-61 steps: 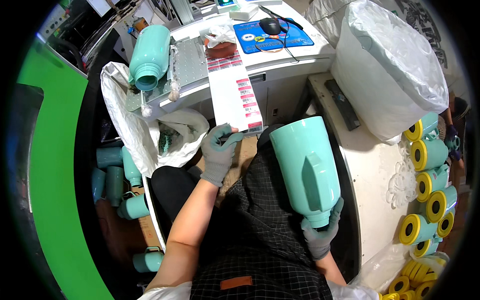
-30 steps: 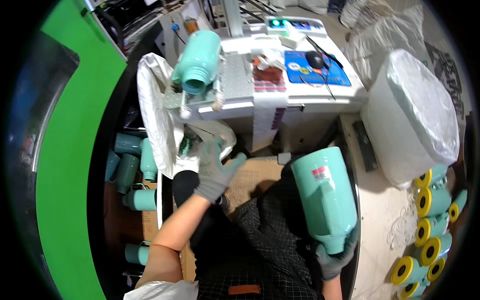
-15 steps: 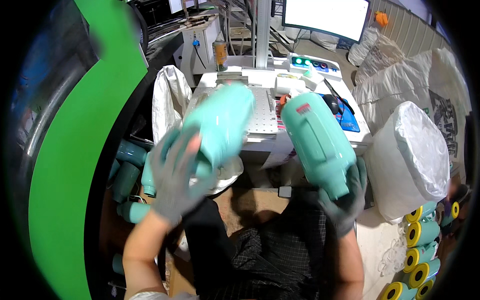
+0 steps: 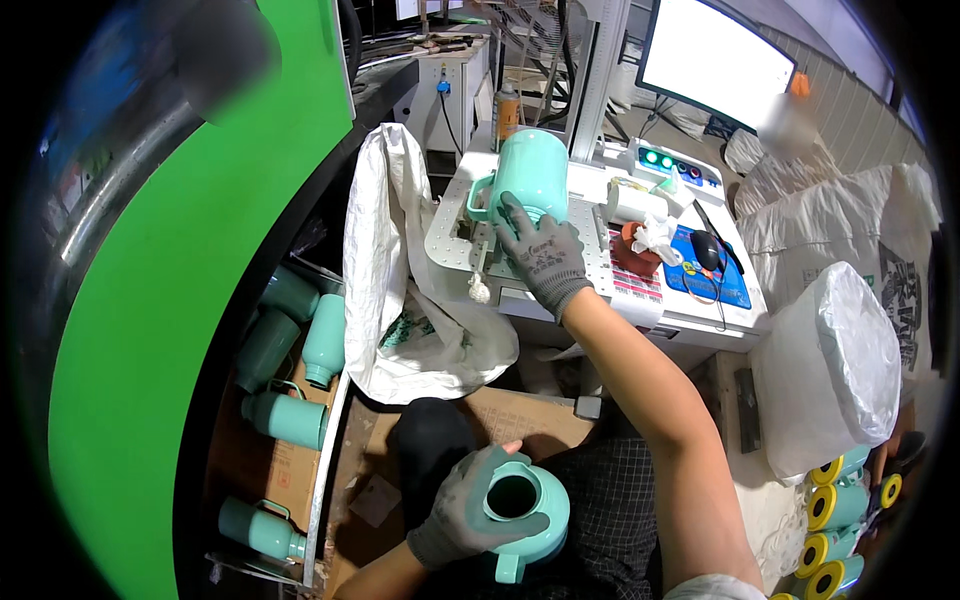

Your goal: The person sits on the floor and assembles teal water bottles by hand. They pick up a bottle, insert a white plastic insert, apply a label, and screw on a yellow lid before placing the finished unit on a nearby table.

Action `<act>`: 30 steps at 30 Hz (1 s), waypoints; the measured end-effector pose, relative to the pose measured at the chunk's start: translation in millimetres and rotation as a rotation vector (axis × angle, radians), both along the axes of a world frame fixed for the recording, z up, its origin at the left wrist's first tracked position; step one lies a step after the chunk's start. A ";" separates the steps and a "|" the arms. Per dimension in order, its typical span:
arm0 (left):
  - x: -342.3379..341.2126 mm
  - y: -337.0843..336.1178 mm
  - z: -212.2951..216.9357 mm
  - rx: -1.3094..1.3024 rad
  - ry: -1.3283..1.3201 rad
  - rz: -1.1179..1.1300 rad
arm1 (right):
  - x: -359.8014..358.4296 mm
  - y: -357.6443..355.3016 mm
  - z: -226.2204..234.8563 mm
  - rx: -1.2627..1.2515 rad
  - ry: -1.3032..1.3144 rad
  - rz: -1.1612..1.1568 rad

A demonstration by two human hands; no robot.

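My gloved left hand [image 4: 465,515] holds a turquoise plastic jug [image 4: 550,530] over my lap. Its dark round mouth faces up and its handle points toward me. Further off, a second turquoise jug [image 4: 533,165] lies on its side on a perforated metal plate [image 4: 595,262], neck end toward me and handle to the left. My gloved right hand [image 4: 545,258], arm stretched forward, has its fingers around that neck end and hides part of it. A small whitish knob [image 4: 479,288] hangs at the plate's front edge.
Several turquoise jugs [image 4: 290,418] lie in a bin at left, beside a white sack [image 4: 385,320]. Right of the plate are a brown-red container [image 4: 637,250], a mouse [image 4: 706,250] and a control box [image 4: 680,165]. A white bag [image 4: 825,360] and yellow-ended jugs [image 4: 835,507] stand right.
The jug in my left hand has come down to my lap, mouth up. My right hand has moved forward and left, and a jug now lies on the plate. The view has shifted.
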State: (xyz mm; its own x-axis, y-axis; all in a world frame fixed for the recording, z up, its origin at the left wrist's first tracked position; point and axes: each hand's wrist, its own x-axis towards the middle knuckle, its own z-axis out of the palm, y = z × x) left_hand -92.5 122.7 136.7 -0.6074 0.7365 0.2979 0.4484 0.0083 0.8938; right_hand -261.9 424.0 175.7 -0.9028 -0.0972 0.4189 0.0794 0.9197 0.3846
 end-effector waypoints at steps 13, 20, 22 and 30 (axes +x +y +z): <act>15.5 23.6 34.8 -0.274 -0.573 -0.163 | 135.8 -32.2 -29.1 -0.477 0.477 0.269; -2.9 37.1 2.2 -0.157 -0.165 -0.445 | 484.3 -27.0 -111.7 -0.619 0.496 -0.574; -5.2 45.1 1.7 -0.159 -0.178 -0.475 | 586.5 -32.1 -117.7 -0.539 0.624 -0.894; 9.9 94.2 -0.6 -0.273 -0.279 -0.532 | 968.9 -163.5 -70.2 0.115 0.613 -2.353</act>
